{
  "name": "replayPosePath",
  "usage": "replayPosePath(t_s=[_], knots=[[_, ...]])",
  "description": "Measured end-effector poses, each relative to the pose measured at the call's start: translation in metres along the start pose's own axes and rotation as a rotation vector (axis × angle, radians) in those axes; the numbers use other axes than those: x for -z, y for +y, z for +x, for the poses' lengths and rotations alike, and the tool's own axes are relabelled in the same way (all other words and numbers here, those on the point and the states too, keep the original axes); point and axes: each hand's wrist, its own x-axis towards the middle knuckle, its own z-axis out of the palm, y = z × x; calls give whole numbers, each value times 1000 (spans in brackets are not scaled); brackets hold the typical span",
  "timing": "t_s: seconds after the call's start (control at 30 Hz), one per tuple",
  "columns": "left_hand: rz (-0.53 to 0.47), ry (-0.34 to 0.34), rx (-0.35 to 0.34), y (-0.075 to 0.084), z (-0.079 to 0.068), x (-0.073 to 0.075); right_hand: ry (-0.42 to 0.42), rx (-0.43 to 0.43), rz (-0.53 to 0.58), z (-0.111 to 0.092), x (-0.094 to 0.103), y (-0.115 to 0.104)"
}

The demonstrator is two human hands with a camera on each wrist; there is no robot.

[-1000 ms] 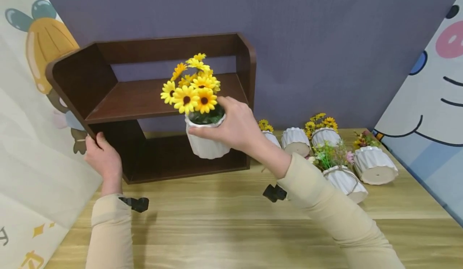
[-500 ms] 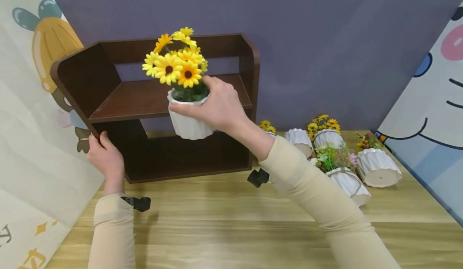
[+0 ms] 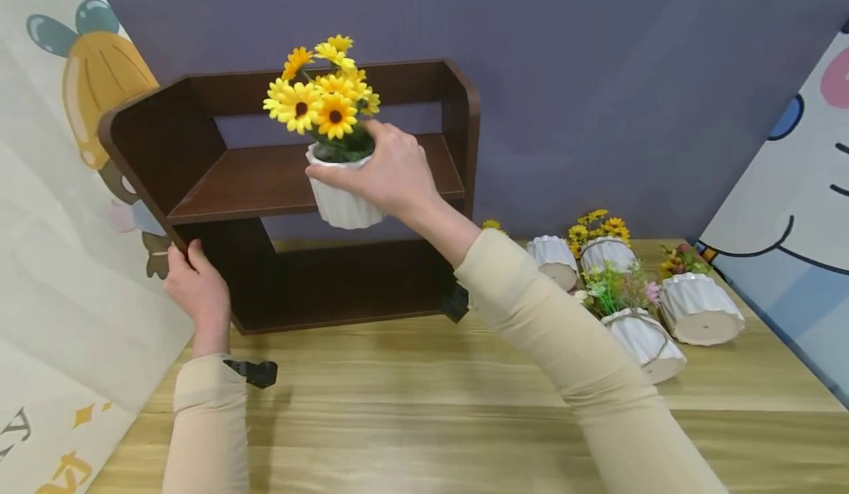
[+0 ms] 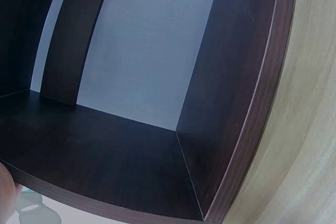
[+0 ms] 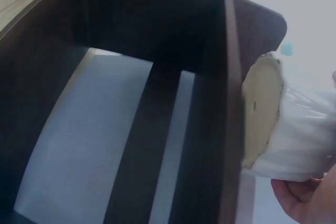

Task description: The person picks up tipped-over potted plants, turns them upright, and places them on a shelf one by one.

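Flowerpot higher in right hand's grip, shelf in left hand's, rear blooms half-hidden

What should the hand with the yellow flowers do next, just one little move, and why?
I'd probably ease the flower pot back over the upper board: the right hand holds it upright in front of that board, bare wood shows there, and the left hand grips the shelf's side panel.
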Motion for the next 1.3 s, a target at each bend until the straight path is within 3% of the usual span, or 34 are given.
replayPosePath(t_s=[0.37,0.73,0.97,1.3], knots=[[-11,13,-10,0,1,1,-22,-64,-18,18,-8,-1],[21,2,0,1,1,4,-28,-70,-15,25,-17,-9],[22,3,-12,2,-1,3,-27,-48,102,16,-18,0],[22,2,-8,4,-2,3,79,81,80,-9,-27,9]])
